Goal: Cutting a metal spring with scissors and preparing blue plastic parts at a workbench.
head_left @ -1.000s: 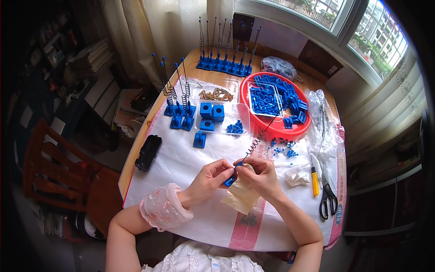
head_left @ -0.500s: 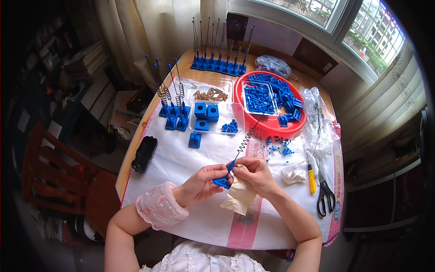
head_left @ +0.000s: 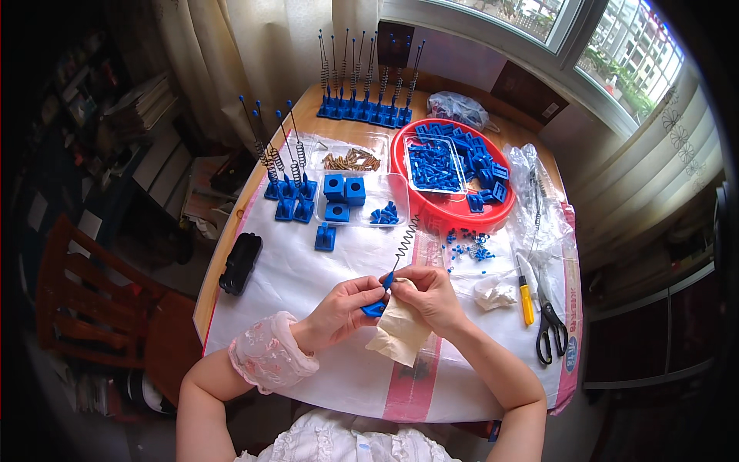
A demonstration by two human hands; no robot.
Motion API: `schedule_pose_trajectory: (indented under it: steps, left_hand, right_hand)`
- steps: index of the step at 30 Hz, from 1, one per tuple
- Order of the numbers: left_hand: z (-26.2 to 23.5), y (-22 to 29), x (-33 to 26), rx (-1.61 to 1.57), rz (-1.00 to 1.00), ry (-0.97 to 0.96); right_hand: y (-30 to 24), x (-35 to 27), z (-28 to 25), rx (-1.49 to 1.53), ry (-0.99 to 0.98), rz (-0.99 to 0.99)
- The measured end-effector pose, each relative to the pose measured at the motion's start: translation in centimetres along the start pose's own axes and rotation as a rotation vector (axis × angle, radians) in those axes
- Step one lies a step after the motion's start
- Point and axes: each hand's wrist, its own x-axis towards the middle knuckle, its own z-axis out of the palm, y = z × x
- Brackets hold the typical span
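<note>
Both hands meeting over the middle of the white sheet on the counter (head_left: 231, 254). Left hand (head_left: 342, 308) pinched narrow on a small blue plastic base (head_left: 375, 309), thumb and forefinger tight against it. Right hand (head_left: 431, 296) closed on the foot of a coiled wire spring (head_left: 403, 245), with a beige cloth (head_left: 400, 335) tucked under the palm and hanging toward the body. Spring slanting up and away from the fingers, foot end right at the blue base. Just beyond the fingers, a scatter of tiny blue bits (head_left: 468, 246); farther off, a red round tray (head_left: 454, 212) heaped with blue parts. To the right, a yellow-handled cutter (head_left: 526, 296) and black scissors (head_left: 550, 327) lying side by side. Off to the left, finished spring-and-base pieces (head_left: 289, 196) standing upright, and a black object (head_left: 240, 263) at the counter's edge.
</note>
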Motion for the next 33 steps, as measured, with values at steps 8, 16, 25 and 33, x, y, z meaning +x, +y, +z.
schedule_pose_trajectory:
  steps: [8, 16, 25, 33]
  left_hand:
    - [-0.4, 0.1, -0.1, -0.043, -0.009, -0.074]
    - [0.1, -0.1, -0.1, -0.080, -0.039, -0.064]
    - [-0.3, 0.2, -0.2, -0.233, -0.125, -0.089]
    - [0.2, 0.2, -0.3, -0.208, -0.124, -0.067]
  right_hand:
    - [-0.7, -0.2, 0.5, 0.055, 0.005, 0.042]
    - [-0.5, -0.3, 0.3, 0.112, 0.000, 0.052]
    - [-1.0, -0.3, 0.5, 0.169, -0.013, 0.119]
    - [-0.2, -0.4, 0.2, 0.264, -0.038, 0.114]
